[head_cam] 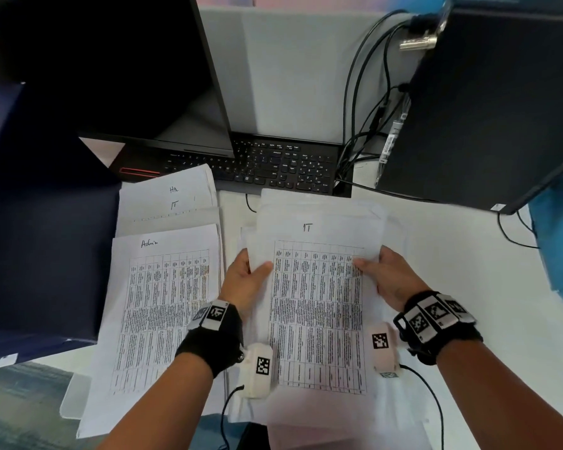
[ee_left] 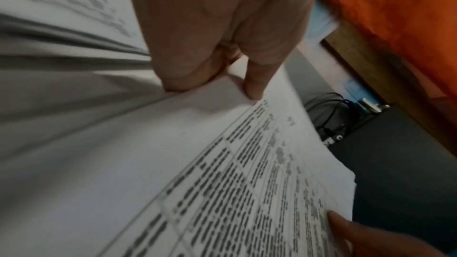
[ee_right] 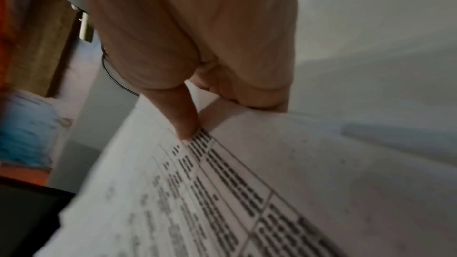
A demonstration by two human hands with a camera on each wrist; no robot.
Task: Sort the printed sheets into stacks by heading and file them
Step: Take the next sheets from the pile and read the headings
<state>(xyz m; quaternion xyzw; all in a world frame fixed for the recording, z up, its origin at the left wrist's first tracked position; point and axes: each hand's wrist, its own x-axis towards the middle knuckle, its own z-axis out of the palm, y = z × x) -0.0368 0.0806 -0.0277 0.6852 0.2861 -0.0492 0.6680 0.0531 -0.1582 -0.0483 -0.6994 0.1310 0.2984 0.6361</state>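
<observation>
A printed sheet [head_cam: 317,306] with a table and the handwritten heading "IT" lies on top of a loose pile of white sheets at the desk's middle. My left hand [head_cam: 246,280] pinches its left edge, thumb on top; in the left wrist view the left hand's thumb [ee_left: 254,87] presses the sheet [ee_left: 222,183]. My right hand [head_cam: 387,274] pinches the right edge, and in the right wrist view its thumb [ee_right: 185,122] lies on the sheet [ee_right: 222,192]. To the left lies a stack headed "Admin" [head_cam: 163,306]. Behind it lie sheets marked "HR" and "IT" [head_cam: 173,196].
A black keyboard [head_cam: 267,165] and a dark monitor [head_cam: 117,69] stand behind the papers. A black computer tower [head_cam: 488,105] with hanging cables [head_cam: 364,125] stands at the right. A dark blue folder [head_cam: 43,222] covers the left of the desk.
</observation>
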